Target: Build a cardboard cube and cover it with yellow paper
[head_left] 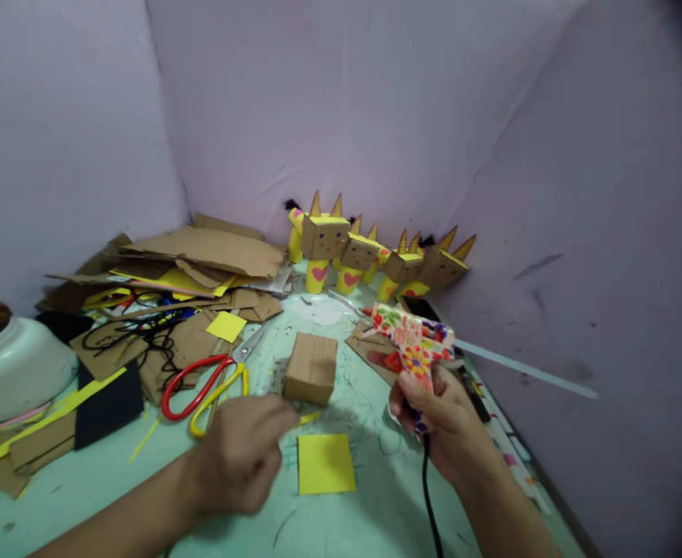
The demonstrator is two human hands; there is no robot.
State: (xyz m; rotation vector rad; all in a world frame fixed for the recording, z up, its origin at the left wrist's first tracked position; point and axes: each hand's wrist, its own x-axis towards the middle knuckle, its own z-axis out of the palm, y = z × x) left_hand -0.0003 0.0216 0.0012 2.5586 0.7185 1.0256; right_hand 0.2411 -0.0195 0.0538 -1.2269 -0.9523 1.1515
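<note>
My right hand (434, 411) is wrapped round the handle of a flower-patterned glue gun (414, 349), its nozzle pointing left and a long clear glue stick (527, 370) sticking out of its back. My left hand (248, 453), slightly blurred, is curled in just left of a yellow square (326, 463) lying flat on the table; whether its fingers hold anything is hidden. A small cardboard box (311, 368) stands behind the square. Scissors (210, 387) with red and yellow handles lie beyond my left hand, blades partly open.
Several cardboard figures with yellow horns (325, 236) stand against the back wall. Cardboard scraps (201, 252), black cord (155, 337) and a smaller yellow square (226, 326) are heaped at the left, near a white pot (18, 376). A black cable (429, 496) hangs from the glue gun.
</note>
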